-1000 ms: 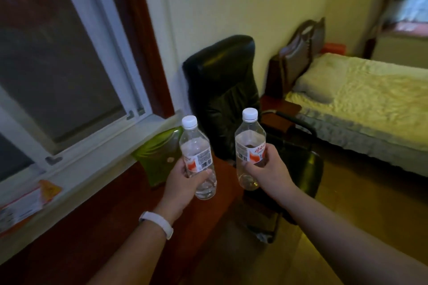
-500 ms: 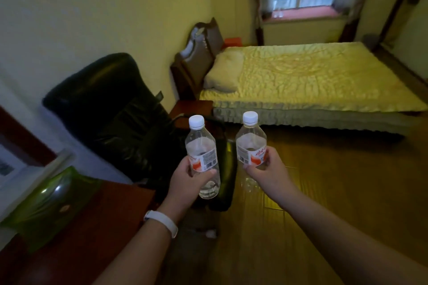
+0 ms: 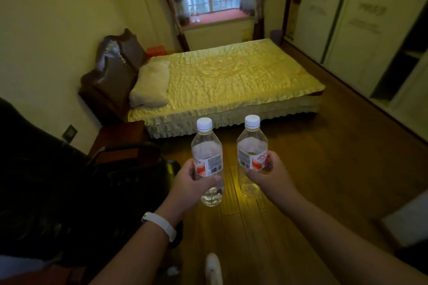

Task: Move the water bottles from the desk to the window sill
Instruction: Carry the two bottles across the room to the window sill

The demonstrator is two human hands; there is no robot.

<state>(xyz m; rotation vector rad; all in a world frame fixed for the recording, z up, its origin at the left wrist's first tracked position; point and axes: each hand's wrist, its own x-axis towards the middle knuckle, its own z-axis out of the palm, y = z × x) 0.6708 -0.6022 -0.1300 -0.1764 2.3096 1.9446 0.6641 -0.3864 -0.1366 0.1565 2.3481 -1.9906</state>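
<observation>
The left hand (image 3: 190,183) curls its fingers (image 3: 205,184) round the lower half of one water bottle (image 3: 206,155). The right hand (image 3: 266,176) grasps a second bottle (image 3: 252,146) likewise, both bottles upright and just beside each other above the wooden floor (image 3: 301,169). Well beyond the fingers, past the bed (image 3: 231,76), lies the window sill (image 3: 215,17).

Shows a bare left forearm (image 3: 129,259) at lower centre-left and a bare right forearm (image 3: 335,233) at lower right, both uncovered right down to where the frame cuts them off. Ends each in a bare hand: left hand (image 3: 190,183) just left of centre, right hand (image 3: 268,176) just right of centre. Wears a smooth white wristband (image 3: 159,227) on the left wrist: a plain, round-edged strap lying snug across the arm, with a small glinting fitting at its upper-left end. Cannot tell watch from tracker.
</observation>
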